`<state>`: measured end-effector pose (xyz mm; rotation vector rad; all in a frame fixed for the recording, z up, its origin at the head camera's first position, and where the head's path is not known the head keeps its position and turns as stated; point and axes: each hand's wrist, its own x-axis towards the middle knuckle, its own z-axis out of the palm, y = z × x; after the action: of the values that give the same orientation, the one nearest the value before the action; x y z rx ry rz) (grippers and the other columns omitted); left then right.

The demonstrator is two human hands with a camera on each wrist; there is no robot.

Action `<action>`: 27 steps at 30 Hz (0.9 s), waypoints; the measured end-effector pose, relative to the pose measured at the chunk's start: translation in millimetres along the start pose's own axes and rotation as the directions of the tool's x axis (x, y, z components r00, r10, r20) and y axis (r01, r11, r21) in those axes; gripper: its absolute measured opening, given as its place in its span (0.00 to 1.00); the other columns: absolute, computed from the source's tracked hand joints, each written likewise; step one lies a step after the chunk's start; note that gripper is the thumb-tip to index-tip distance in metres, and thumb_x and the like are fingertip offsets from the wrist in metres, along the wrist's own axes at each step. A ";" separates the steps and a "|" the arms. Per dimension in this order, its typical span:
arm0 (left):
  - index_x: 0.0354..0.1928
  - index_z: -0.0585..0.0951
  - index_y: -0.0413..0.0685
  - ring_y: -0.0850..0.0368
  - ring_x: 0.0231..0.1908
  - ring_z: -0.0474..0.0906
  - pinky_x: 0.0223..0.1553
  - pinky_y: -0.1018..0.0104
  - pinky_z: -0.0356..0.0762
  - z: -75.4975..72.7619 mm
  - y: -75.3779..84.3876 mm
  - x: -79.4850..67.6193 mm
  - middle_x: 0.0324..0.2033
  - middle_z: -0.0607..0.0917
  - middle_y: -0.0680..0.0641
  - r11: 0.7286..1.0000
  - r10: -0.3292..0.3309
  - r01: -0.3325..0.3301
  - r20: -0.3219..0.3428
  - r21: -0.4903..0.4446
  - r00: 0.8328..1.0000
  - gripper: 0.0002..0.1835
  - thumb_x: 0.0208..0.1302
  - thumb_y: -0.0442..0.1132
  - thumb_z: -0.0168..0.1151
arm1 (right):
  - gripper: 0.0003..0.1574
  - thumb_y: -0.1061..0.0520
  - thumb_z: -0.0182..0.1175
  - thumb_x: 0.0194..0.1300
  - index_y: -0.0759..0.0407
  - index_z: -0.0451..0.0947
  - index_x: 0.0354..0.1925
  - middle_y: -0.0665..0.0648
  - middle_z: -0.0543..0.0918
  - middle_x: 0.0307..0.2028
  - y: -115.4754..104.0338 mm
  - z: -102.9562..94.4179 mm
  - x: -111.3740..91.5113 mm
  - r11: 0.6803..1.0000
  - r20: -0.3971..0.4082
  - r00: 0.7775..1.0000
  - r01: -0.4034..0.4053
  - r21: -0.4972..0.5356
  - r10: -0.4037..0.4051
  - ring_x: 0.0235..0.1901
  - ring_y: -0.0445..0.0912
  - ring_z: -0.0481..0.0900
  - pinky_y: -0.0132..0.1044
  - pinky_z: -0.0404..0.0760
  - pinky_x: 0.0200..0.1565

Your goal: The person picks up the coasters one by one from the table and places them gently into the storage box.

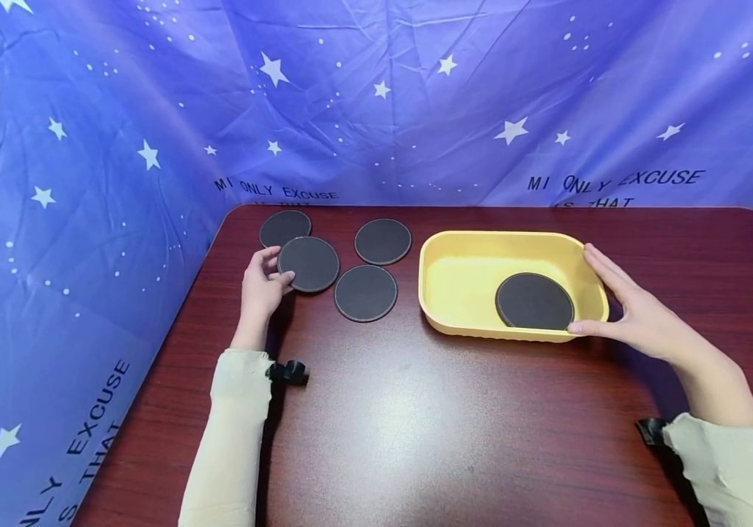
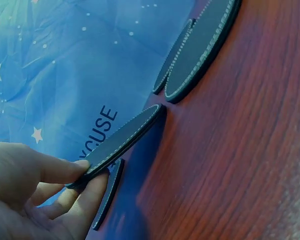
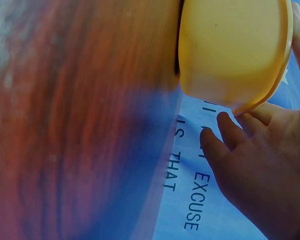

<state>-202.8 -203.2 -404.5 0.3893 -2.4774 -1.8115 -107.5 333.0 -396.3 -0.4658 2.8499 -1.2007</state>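
My left hand [image 1: 264,284] pinches the left edge of a round black coaster [image 1: 310,263] with pale stitching, thumb on top and fingers beneath. In the left wrist view this coaster [image 2: 122,137] is tilted and raised off the table at the held side. Behind it lies a second coaster [image 1: 284,225], partly covered in the head view. My right hand [image 1: 646,315] grips the right end of a yellow plastic bin [image 1: 462,333], thumb at the near rim and fingers at the far corner. Inside the bin, toward its right, rests another black coaster [image 1: 536,301].
Two more coasters lie on the dark red wooden table [image 1: 429,424] between the left hand and the bin: one farther back [image 1: 383,241], one nearer [image 1: 366,293]. A blue curtain [image 1: 376,102] with white stars hangs behind the table's back edge and along its left side.
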 end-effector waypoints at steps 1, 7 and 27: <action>0.69 0.66 0.39 0.75 0.28 0.73 0.28 0.82 0.81 0.0 0.3 -0.2 0.61 0.76 0.34 0.999 -0.009 0.009 -0.001 -0.036 1.000 0.32 0.64 0.20 0.58 | 0.71 0.62 0.76 0.50 0.47 0.42 0.80 0.45 0.42 0.80 -0.1 -0.1 -0.1 1.000 0.001 1.000 0.001 0.000 -0.001 0.75 0.26 0.39 0.05 0.42 0.59; 0.69 0.67 0.41 0.74 0.30 0.79 0.27 0.80 0.82 -0.9 0.6 -1.4 0.56 0.77 0.42 0.977 -0.051 0.047 -0.014 -0.206 0.999 0.29 0.67 0.22 0.56 | 0.71 0.62 0.75 0.50 0.46 0.42 0.80 0.45 0.42 0.80 -0.2 -0.4 -0.3 1.000 0.003 1.000 0.003 0.006 -0.003 0.75 0.27 0.39 0.05 0.43 0.59; 0.71 0.64 0.43 0.69 0.34 0.81 0.35 0.74 0.86 1.5 3.3 -7.6 0.45 0.79 0.58 0.890 -0.071 0.141 0.174 -0.434 0.982 0.27 0.72 0.28 0.53 | 0.71 0.64 0.76 0.50 0.46 0.43 0.80 0.46 0.42 0.80 1.0 0.1 -0.1 1.000 0.002 1.000 0.004 0.017 -0.004 0.75 0.27 0.40 0.04 0.43 0.59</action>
<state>-196.3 -199.2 -401.1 0.3721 -2.0563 -2.4562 -107.6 333.6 -397.1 -0.4717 2.8356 -1.2234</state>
